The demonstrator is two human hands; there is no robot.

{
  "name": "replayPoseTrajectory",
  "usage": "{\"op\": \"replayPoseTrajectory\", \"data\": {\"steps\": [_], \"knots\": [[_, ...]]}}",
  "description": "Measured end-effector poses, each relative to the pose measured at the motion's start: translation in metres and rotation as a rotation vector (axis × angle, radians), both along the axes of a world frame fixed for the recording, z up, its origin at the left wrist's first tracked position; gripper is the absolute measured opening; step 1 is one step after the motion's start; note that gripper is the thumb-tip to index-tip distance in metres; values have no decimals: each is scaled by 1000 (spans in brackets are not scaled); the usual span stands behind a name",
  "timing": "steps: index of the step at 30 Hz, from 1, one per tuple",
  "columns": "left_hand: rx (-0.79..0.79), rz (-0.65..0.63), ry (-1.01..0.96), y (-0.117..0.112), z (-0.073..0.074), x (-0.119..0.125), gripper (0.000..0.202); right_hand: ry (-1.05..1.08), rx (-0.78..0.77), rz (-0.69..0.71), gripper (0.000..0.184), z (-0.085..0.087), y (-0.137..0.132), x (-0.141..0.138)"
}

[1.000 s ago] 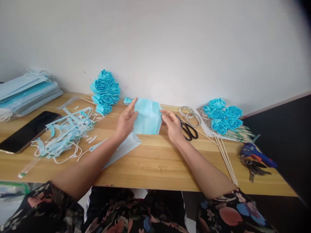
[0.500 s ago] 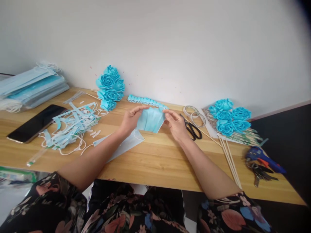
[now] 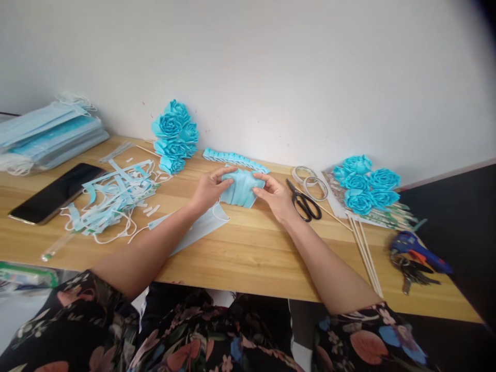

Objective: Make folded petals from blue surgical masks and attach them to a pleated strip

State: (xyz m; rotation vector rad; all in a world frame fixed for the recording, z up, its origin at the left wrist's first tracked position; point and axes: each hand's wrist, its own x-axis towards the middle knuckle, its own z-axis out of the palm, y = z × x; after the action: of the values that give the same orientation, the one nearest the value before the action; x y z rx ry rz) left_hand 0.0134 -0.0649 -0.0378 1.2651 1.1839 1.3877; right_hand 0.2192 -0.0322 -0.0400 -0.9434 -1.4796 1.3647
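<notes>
Between my two hands a piece of light blue pleated mask fabric (image 3: 241, 190) is held up just above the table. My left hand (image 3: 209, 191) pinches its left side, thumb in front and fingers behind. On the other side my right hand (image 3: 273, 197) grips the top right edge between thumb and fingers. A flat face mask (image 3: 205, 227) with a white ear loop lies under my left wrist, partly hidden by the forearm. Behind the fabric runs a row of folded blue pieces (image 3: 232, 157). Black-handled scissors (image 3: 305, 202) rest right of my right hand.
Left are a stack of masks (image 3: 50, 135), a phone (image 3: 56, 192) and a heap of cut strips (image 3: 116, 199). Blue fabric roses (image 3: 174, 135) stand at the back, more roses (image 3: 358, 181) on the right. Tape rolls (image 3: 315, 188), sticks (image 3: 365, 253), a glue gun (image 3: 420, 250) and keys (image 3: 413, 271) lie rightward.
My hands have come closer together at the top of the fabric, which now looks more bunched and creased. The right thumb has moved onto its front. The view has shifted slightly.
</notes>
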Motion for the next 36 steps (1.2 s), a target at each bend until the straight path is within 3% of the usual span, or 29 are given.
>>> {"op": "replayPoseTrajectory", "data": {"steps": [15, 22, 24, 29, 36], "knots": [[47, 138, 95, 5, -7, -4, 24, -213, 241, -235, 29, -8, 5, 6], [224, 308, 287, 0, 8, -1, 28, -201, 452, -305, 21, 3, -4, 3], [247, 301, 296, -2, 10, 0, 27, -171, 423, -297, 23, 5, -7, 2], [97, 190, 269, -7, 8, 4, 41, -225, 355, -362, 32, 2, -10, 1], [132, 226, 343, -9, 10, 6, 46, -325, 416, -419, 33, 3, -11, 1]]}}
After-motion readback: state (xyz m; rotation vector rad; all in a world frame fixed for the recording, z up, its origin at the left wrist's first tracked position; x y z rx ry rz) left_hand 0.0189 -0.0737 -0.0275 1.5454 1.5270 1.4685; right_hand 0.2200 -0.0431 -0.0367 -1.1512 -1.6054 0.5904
